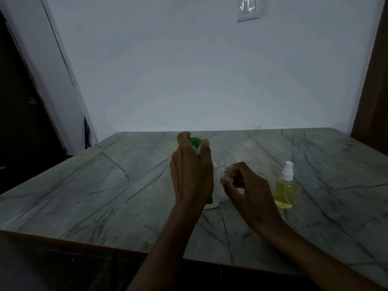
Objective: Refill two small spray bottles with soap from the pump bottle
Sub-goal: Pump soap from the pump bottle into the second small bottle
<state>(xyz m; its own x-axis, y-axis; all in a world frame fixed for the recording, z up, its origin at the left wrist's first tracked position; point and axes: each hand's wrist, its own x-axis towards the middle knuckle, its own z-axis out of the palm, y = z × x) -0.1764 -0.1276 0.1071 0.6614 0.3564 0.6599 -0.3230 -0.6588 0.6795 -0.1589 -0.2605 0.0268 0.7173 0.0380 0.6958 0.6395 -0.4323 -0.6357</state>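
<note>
Worktop [105, 185]: grey veined slab against a pale wall [189, 70], light switch [248, 8] high on it. Landmark is the pump bottle [216, 185], white body with a green pump head, mid-slab. Left hand [192, 175] covers it from the near side, fingers [182, 138] and thumb curled over the green head, apparently ready to press. Just right of the pump bottle, right hand [248, 192] pinches an open clear spray bottle [227, 170], neck up, sprayer off; only its threaded mouth shows, fill level cannot be told. Further right of the pump bottle stands the full spray bottle [285, 190], capped, yellow liquid inside, so one looks done. Step in hand, my read: dose soap into the open one. Line the small mouth right under the nozzle, hold it steady and upright, press slow, since the narrow neck will overflow or smear easily. Dim light makes the clear neck hard to see. Nothing blocks either hand; keep the elbow off the full bottle.
</note>
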